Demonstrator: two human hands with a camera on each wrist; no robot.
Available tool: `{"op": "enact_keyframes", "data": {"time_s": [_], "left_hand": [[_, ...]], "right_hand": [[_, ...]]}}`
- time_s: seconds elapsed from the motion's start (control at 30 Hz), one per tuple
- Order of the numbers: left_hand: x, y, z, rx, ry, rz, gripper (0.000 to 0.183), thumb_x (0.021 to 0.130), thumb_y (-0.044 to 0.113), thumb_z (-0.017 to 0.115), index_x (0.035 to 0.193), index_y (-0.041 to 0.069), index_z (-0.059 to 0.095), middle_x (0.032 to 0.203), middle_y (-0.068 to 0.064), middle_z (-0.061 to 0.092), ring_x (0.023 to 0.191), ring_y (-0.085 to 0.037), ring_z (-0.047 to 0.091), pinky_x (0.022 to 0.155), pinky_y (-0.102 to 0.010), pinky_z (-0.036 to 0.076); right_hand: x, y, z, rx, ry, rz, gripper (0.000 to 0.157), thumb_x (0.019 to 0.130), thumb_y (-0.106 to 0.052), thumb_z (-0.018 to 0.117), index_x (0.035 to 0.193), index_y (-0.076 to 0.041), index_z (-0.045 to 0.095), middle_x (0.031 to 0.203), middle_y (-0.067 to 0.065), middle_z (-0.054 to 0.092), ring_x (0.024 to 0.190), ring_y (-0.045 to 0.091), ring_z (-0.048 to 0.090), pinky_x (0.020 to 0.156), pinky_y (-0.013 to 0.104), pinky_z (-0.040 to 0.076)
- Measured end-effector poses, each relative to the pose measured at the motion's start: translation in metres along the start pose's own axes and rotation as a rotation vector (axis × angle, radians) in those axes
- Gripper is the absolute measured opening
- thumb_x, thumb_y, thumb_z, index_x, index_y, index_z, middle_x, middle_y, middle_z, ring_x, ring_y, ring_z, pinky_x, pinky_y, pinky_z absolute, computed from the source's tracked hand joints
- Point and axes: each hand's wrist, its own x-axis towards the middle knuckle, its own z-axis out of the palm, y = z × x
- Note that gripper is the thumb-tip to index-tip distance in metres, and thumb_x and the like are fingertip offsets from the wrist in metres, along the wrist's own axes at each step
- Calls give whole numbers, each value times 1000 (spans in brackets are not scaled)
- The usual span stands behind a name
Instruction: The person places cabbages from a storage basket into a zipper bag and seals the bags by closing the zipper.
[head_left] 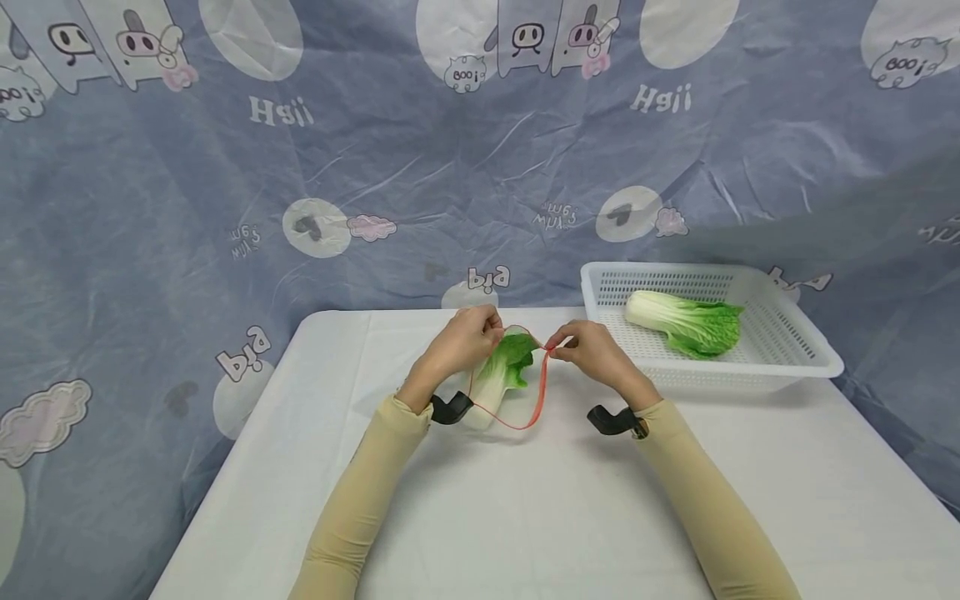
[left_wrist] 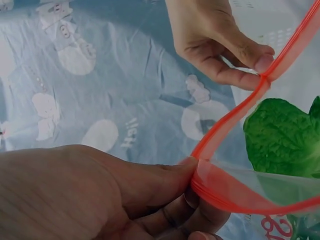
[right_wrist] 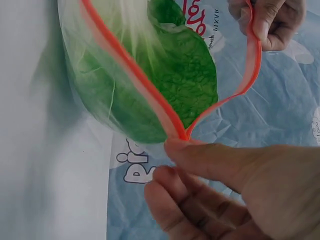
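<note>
A clear zip bag with a red seal strip [head_left: 542, 392] stands at the middle of the table, its mouth spread apart. Inside lies a napa cabbage [head_left: 495, 379], pale stalk toward the person and green leaves [left_wrist: 280, 135] toward the mouth. My left hand [head_left: 468, 337] pinches the red rim on one side between thumb and fingers. At the opposite corner of the mouth, my right hand [head_left: 588, 350] pinches the strip with thumb and forefinger; its other fingers [right_wrist: 165, 200] curl loosely below. Red lettering [right_wrist: 195, 15] shows on the bag.
A white perforated basket [head_left: 780, 358] stands at the back right of the table, holding another napa cabbage [head_left: 686, 321]. A white cloth covers the table [head_left: 525, 517]. Behind it hangs a blue-grey printed curtain [head_left: 450, 167].
</note>
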Motion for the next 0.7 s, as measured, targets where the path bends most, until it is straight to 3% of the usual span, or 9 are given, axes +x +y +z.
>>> {"op": "enact_keyframes", "data": {"time_s": [0.13, 0.43, 0.57, 0.7], "left_hand": [[-2, -2, -6, -28, 31, -6, 9, 98, 12, 56, 90, 7, 59, 77, -3, 59, 63, -14, 52, 57, -25, 43], [-2, -7, -16, -92, 101, 15, 9, 96, 14, 60, 92, 6, 62, 77, -5, 62, 61, -15, 54, 55, -25, 43], [-1, -9, -15, -81, 38, 33, 9, 94, 14, 63, 90, 6, 61, 76, -6, 61, 61, -13, 50, 55, -23, 40], [-3, -11, -19, -8, -120, -14, 18, 92, 21, 66, 86, 6, 57, 72, -4, 57, 57, -11, 47, 53, -23, 37]], "right_hand": [[-2, -4, -6, 14, 16, -47, 11, 86, -20, 73, 95, -13, 76, 93, 3, 73, 83, 20, 70, 69, 32, 55], [-12, -15, -31, 211, 95, -102, 17, 90, -26, 69, 98, -11, 73, 85, 3, 72, 74, 13, 65, 68, 30, 53], [-14, -12, -36, 206, 124, -94, 17, 90, -27, 68, 98, -13, 72, 87, 3, 72, 73, 11, 66, 68, 31, 54], [-15, -11, -39, 200, 151, -74, 17, 91, -29, 68, 98, -14, 71, 84, 3, 72, 74, 12, 68, 68, 31, 55]]}}
